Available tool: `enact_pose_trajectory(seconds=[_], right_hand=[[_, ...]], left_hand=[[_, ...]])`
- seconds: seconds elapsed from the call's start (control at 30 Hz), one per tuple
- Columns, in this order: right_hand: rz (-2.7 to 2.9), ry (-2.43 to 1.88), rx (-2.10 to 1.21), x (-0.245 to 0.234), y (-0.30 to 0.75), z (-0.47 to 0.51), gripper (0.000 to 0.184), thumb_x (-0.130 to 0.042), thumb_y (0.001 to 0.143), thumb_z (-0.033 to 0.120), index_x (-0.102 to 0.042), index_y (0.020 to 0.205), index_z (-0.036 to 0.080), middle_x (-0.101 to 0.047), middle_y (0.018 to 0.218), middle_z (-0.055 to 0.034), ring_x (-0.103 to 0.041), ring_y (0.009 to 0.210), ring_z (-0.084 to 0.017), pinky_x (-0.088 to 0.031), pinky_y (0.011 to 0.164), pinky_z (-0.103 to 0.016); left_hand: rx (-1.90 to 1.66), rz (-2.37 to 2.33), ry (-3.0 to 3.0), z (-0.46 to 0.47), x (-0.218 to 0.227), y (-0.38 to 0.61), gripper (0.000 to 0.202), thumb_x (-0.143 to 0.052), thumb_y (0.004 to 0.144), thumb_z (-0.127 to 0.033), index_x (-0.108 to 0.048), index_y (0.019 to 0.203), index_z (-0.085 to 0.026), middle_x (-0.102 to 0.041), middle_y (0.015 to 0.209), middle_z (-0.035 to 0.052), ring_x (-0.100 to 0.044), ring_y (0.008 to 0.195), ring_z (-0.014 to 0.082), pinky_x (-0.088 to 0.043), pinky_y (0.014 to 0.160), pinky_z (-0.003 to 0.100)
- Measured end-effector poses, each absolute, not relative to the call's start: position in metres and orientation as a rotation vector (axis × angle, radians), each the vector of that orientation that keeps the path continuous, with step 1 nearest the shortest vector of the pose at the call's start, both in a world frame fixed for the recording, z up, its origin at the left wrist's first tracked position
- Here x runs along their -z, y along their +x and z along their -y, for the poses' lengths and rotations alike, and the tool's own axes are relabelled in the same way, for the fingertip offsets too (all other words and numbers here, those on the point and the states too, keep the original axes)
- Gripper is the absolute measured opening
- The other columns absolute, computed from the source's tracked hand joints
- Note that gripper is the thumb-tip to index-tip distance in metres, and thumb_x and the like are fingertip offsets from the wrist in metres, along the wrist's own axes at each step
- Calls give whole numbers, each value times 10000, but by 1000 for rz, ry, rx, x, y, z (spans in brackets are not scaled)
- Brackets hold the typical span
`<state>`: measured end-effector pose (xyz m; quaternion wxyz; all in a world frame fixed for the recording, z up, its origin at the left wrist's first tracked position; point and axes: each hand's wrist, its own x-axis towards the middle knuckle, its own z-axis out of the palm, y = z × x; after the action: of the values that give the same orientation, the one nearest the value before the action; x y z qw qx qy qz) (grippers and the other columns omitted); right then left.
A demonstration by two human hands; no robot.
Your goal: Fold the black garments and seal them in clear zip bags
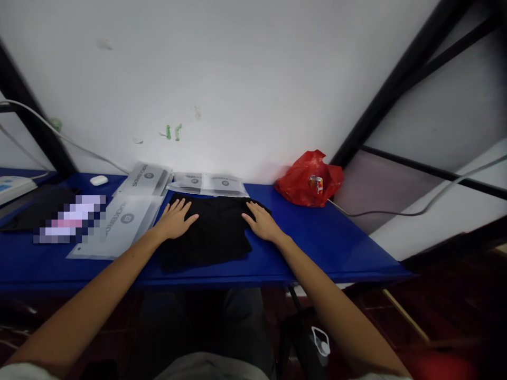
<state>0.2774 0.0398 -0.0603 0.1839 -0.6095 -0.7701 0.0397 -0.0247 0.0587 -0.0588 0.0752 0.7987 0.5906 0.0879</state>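
Observation:
A black cloth garment (216, 232) lies spread on the blue table (317, 237) in front of me; its exact kind cannot be told. My left hand (174, 219) rests flat on its left side, fingers spread and pointing away from me. On its right side lies my right hand (261, 220), also flat with the fingers stretched out. Neither hand grips anything. Just beyond the garment are frosted plastic zip bags (224, 184) with dark printing. Larger bags of the same sort (129, 221) lie to the left, beside my left forearm.
A red plastic bag (303, 179) with a small wrapper in it stands at the back right. Toward the left are a white earbud case (99, 180), a blurred-out phone-like item (71, 219) and a white device (16, 187). A white wall and black metal bars border the table.

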Motion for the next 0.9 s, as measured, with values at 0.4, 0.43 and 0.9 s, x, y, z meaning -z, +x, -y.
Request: enact_pose_trajectory(seconds=[0.4, 0.43, 0.9], right_hand=[[2008, -1558, 12, 45, 275, -27, 345, -542, 855, 235, -603, 1185, 154, -609, 1259, -131, -553, 1185, -247, -418, 1033, -429], [1987, -1505, 56, 41, 271, -20, 313, -549, 849, 230, -624, 1146, 161, -613, 1251, -129, -553, 1181, -246, -421, 1026, -434], [2510, -1350, -243, 16, 260, 54, 282, -667, 773, 259, -665, 1048, 197, -541, 1345, -131, -465, 1280, -281, -384, 1047, -488]], left_hand=[[-339, -1807, 2586, -42, 44, -18, 606, -307, 944, -451, -349, 1411, -67, -308, 1498, 191, -250, 1389, 334, -220, 1112, 480], [-380, -1804, 2671, -33, 37, -15, 551, -340, 942, -387, -381, 1387, -65, -349, 1475, 193, -289, 1370, 332, -245, 1101, 473], [-141, -1360, 2722, 57, 14, -54, 431, -478, 888, -405, -539, 1254, -187, -581, 1245, 91, -564, 1099, 256, -439, 912, 380]])
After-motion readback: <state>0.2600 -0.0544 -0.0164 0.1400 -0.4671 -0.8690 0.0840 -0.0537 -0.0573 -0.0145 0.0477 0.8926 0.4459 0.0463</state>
